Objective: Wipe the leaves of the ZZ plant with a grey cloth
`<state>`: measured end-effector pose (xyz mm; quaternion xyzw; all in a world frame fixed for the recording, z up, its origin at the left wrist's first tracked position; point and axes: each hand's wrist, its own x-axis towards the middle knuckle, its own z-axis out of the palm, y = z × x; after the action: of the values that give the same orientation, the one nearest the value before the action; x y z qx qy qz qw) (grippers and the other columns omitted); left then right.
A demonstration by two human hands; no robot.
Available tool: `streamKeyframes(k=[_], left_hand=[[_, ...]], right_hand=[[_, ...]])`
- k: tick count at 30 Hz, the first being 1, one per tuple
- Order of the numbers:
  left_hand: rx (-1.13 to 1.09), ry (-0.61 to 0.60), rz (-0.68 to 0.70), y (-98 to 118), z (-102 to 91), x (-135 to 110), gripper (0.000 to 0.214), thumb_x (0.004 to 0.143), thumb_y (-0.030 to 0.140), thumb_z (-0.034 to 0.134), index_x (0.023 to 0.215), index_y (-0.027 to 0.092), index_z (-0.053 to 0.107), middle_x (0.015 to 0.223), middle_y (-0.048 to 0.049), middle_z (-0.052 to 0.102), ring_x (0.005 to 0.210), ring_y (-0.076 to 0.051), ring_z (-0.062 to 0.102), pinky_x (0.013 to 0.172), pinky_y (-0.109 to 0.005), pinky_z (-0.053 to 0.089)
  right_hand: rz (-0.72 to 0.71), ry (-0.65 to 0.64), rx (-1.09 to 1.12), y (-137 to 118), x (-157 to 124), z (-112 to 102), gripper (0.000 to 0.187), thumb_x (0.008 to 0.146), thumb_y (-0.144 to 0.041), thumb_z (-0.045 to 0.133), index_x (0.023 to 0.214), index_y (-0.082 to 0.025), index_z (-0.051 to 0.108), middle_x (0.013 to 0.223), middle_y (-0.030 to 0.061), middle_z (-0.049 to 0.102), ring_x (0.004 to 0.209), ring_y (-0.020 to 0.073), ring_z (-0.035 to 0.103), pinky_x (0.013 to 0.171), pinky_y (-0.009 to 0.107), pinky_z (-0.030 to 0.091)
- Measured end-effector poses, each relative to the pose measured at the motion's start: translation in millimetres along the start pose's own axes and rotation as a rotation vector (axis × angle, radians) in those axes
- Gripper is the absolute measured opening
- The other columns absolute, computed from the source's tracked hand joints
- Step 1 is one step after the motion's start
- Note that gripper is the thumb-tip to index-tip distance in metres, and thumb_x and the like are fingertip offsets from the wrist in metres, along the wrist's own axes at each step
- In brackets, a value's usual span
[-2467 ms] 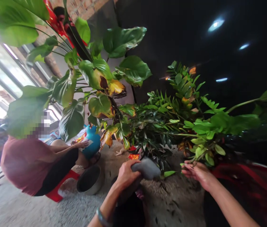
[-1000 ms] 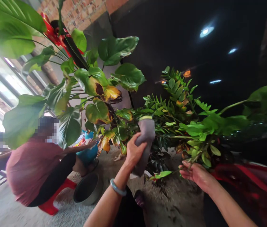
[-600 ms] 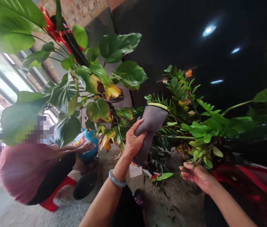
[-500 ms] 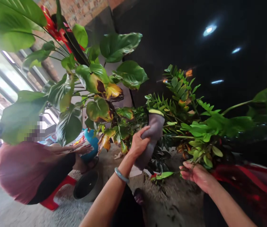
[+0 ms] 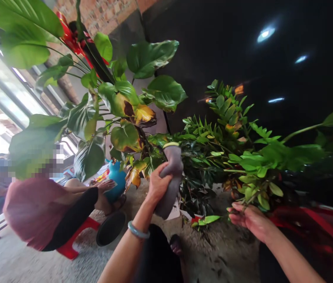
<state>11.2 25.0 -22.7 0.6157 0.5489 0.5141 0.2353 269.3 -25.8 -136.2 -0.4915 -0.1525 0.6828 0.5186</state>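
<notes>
A leafy plant (image 5: 256,161) is grasped by its stems (image 5: 247,199) in the right hand (image 5: 249,220). A grey cloth (image 5: 172,163), left of the plant, is clasped in the left hand (image 5: 158,182). White paper (image 5: 174,212) is partly hidden behind the cloth's lower end.

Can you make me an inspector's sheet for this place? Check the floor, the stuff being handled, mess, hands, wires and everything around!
Surface: rough grey floor.
Job's things: grey cloth item with a yellow edge; leafy green stems.
Clutter: white paper, a green leaf and dark bits scattered low down.
Hands: left hand grips the grey cloth item; right hand is at the leafy green stems, grip unclear.
Cables: nothing seen.
Surroundings: seated person on a red stool, dark bucket, big-leaved plant, shiny black wall.
</notes>
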Motion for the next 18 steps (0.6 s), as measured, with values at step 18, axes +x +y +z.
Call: streamKeyframes(k=[18], left_hand=[[0.112, 0.037, -0.116, -44.3, -25.6, -35.2, 0.039, 0.055, 0.012, 0.057, 0.092, 0.016, 0.07, 0.087, -0.0035, 0.073, 0.083, -0.022, 0.065, 0.083, -0.035, 0.05]], right_hand=[[-0.065, -0.086, 0.07, 3.6, 7.5, -5.6, 0.018, 0.058, -0.009, 0.076, 0.069, -0.017, 0.064, 0.064, 0.0049, 0.072, 0.054, 0.0195, 0.068, 0.057, 0.03, 0.057]])
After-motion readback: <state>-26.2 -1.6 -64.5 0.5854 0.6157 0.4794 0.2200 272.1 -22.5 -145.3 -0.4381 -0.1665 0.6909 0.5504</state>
